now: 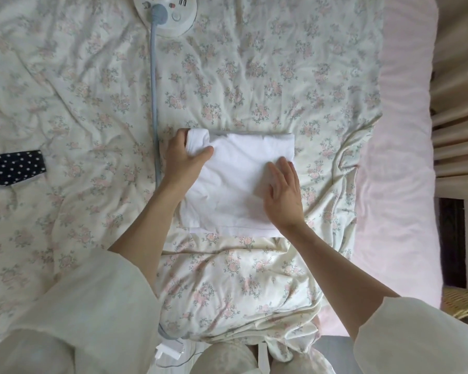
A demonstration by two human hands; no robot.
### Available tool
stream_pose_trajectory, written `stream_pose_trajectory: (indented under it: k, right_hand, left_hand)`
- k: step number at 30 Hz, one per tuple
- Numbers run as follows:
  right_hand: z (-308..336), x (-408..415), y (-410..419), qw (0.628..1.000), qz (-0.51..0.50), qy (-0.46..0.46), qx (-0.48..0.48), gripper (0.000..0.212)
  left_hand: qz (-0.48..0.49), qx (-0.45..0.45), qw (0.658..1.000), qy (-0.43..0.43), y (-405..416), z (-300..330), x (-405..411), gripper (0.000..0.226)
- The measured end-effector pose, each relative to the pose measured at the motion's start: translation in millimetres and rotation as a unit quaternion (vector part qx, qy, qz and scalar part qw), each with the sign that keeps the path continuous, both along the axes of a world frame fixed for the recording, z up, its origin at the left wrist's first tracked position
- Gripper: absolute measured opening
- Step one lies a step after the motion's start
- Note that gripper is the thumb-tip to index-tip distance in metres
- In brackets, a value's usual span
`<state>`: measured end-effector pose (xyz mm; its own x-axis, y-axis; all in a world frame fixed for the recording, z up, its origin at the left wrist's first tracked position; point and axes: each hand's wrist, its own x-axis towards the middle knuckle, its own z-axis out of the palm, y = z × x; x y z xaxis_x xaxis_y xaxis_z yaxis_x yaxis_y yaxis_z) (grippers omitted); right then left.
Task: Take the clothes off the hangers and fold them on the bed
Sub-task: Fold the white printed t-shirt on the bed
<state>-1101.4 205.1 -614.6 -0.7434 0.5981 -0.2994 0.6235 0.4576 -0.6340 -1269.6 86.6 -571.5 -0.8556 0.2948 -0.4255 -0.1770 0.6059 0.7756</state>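
Two hands work on one big bed (254,76) with a flowery cover. In the middle lies a white shirt (235,190), folded flat, its long side running away from the person. The left hand (185,157) pinches the far left corner, so it is nearer the next fold. The right hand (283,195) lies flat on the shirt, fingers straight. No hanger shows. A dotted cloth (11,166) is cut off at the left.

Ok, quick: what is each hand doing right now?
Left hand: grips the far left corner of the folded white garment.
Right hand: open, fingers flat on the garment.
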Motion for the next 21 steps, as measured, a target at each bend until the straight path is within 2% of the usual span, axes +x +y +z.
stream_pose_trajectory:
  k: [3, 5, 7, 9, 12, 17, 19, 21]
  right_hand:
    - [-0.2, -1.6, -1.0, 1.0, -0.01, -0.003, 0.006, 0.054]
    - [-0.9, -2.4, -2.8, 1.0, -0.012, -0.001, 0.016, 0.054]
    - [-1.2, -3.0, -4.3, 1.0, -0.009, -0.004, 0.02, 0.054]
    - [-0.8, -2.9, -4.7, 1.0, -0.004, -0.011, 0.018, 0.054]
    - [0.8, -3.2, -6.6, 0.999, 0.01, -0.026, 0.03, 0.053]
    - [10.1, -6.5, -15.7, 0.99, 0.057, -0.018, 0.128, 0.054]
    - [12.9, -11.7, -20.9, 0.985, 0.094, -0.004, 0.146, 0.053]
    - [13.1, -16.4, -27.7, 0.977, 0.14, -0.015, 0.158, 0.053]
  left_hand:
    - [-0.046, 0.056, 0.997, -0.022, -5.2, 11.4, 2.6, 0.035]
    - [-0.088, 0.051, 0.994, -0.029, -13.0, 13.8, 4.1, 0.05]
    - [-0.15, -0.025, 0.987, -0.045, -19.0, 12.6, 6.1, 0.073]
    - [-0.206, -0.1, 0.973, -0.033, -21.8, 9.8, 11.9, 0.08]
    - [-0.214, -0.026, 0.975, 0.054, -18.9, 8.0, 17.2, 0.057]
    - [-0.132, 0.077, 0.984, 0.094, -19.9, 14.8, 10.8, 0.043]
    - [-0.065, 0.079, 0.991, 0.089, -27.8, 12.9, 4.1, 0.037]
    - [0.003, 0.046, 0.997, 0.064, -38.1, 8.7, -1.6, 0.02]
